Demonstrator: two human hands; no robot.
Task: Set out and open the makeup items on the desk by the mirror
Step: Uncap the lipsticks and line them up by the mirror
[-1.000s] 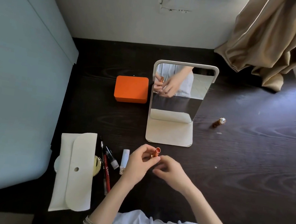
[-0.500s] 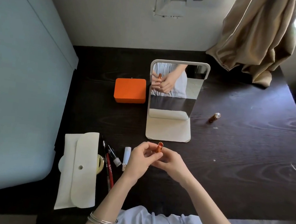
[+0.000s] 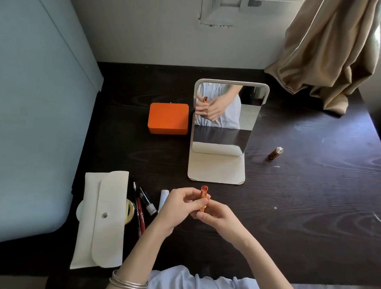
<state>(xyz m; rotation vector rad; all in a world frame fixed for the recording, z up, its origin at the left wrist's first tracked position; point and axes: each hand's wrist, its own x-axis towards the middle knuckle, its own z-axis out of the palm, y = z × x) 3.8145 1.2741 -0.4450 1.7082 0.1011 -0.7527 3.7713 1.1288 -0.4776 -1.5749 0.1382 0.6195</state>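
Observation:
I hold an orange lipstick tube (image 3: 203, 194) upright above the dark desk (image 3: 297, 207), just in front of the white standing mirror (image 3: 222, 134). My left hand (image 3: 179, 206) pinches its upper part and my right hand (image 3: 217, 217) grips its base. The tube's top end is open. A bronze cap (image 3: 275, 153) lies to the right of the mirror. Left of my hands lie a white tube (image 3: 163, 198), pencils (image 3: 140, 213), a small black-and-white tube (image 3: 147, 200) and a white pouch (image 3: 102, 220).
An orange box (image 3: 168, 118) sits left of the mirror. A gold compact (image 3: 129, 211) peeks from under the pouch. A beige curtain (image 3: 325, 48) drapes onto the desk's far right corner. A pale blue bed (image 3: 19, 109) borders the desk on the left.
My hands have come closer together on the lipstick, the right hand now gripping its base. The camera view has shifted slightly; the desk items stay put.

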